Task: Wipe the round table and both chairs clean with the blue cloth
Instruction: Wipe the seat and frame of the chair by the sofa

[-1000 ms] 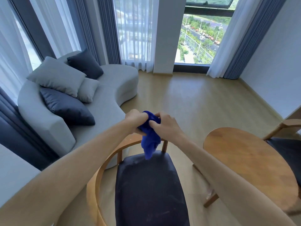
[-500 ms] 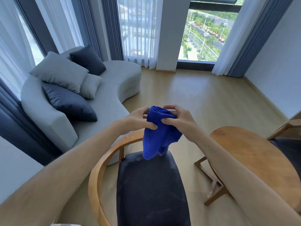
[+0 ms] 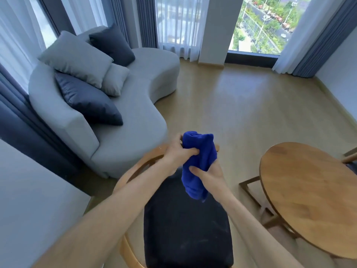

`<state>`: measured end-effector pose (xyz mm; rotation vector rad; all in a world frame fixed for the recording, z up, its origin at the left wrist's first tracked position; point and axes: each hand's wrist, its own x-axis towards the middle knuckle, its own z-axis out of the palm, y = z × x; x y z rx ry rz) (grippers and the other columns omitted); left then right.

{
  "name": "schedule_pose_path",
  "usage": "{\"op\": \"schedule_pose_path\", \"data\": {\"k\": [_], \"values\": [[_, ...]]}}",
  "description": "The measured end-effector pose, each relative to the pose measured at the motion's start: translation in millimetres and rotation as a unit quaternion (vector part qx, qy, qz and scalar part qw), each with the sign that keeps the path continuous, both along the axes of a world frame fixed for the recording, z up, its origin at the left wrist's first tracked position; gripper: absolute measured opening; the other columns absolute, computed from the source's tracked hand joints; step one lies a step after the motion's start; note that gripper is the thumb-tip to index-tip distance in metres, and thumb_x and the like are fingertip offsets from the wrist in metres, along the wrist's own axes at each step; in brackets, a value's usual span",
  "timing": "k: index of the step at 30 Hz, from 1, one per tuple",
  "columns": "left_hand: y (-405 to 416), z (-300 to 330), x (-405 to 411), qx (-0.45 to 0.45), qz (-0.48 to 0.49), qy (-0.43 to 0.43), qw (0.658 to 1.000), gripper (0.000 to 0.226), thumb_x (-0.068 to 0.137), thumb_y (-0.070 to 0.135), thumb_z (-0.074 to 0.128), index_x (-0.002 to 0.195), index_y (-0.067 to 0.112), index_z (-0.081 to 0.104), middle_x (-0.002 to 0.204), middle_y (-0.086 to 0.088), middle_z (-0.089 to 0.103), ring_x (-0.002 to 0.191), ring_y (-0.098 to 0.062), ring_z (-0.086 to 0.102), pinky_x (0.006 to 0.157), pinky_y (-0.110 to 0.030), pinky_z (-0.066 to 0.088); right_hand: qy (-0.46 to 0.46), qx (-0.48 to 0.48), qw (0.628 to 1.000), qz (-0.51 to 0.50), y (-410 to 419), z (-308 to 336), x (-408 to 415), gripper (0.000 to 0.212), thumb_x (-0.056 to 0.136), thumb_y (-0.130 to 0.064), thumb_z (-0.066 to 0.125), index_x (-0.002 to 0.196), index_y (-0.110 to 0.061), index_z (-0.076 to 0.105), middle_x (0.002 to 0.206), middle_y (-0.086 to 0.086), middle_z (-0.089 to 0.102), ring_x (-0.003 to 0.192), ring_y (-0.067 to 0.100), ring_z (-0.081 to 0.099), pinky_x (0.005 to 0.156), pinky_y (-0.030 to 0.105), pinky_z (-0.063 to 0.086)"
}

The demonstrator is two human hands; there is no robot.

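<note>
The blue cloth [image 3: 199, 163] hangs bunched in the air above the near chair [image 3: 185, 225], which has a dark seat and a curved wooden back. My left hand [image 3: 176, 153] grips the cloth's upper part from the left. My right hand [image 3: 207, 174] grips it lower down, thumb across the front. The round wooden table [image 3: 313, 200] stands to the right. A sliver of the second chair [image 3: 350, 160] shows at the right edge behind the table.
A grey curved sofa [image 3: 135, 117] with several cushions fills the left side, close behind the near chair. Bare wooden floor [image 3: 241, 105] stretches toward the windows and curtains. A white surface [image 3: 29, 200] lies at the lower left.
Both hands have shifted on the cloth: the right hand dropped lower and turned it more upright. The view moved closer and slightly left.
</note>
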<state>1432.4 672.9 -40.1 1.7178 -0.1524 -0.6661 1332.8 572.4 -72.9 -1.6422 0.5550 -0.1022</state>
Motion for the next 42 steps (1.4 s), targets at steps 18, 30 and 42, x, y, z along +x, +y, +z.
{"op": "schedule_pose_path", "data": {"k": [18,30,42], "values": [[133,-275,93,0.559,-0.029,-0.288,0.777,0.043,0.093,0.04,0.04,0.127,0.012,0.039,0.125,-0.012,0.046,0.115,-0.028,0.047,0.1,-0.045,0.038,0.349,-0.338,0.854,0.185,-1,-342,47,0.072,0.09,-0.028,0.054,0.15,-0.019,0.016,0.144,0.011,0.037,0.123,0.028,0.043,0.096,0.035,0.044],[122,-298,124,0.613,-0.098,-0.244,0.745,0.069,0.09,0.064,0.023,0.137,0.013,0.022,0.12,-0.013,0.049,0.103,-0.032,0.056,0.087,-0.046,0.049,0.241,-0.525,0.798,0.174,53,-403,42,0.083,0.061,-0.063,0.074,0.133,-0.026,0.054,0.133,0.022,0.05,0.111,0.044,0.052,0.075,0.053,0.048],[105,-304,142,0.573,-0.111,-0.27,0.766,0.056,0.096,0.054,0.023,0.131,0.01,0.024,0.109,-0.016,0.048,0.091,-0.034,0.058,0.076,-0.047,0.054,-0.038,-0.56,0.768,0.307,-25,-410,1,0.055,0.066,-0.027,0.068,0.121,-0.024,0.06,0.113,0.016,0.058,0.082,0.036,0.058,0.071,0.041,0.051]]}}
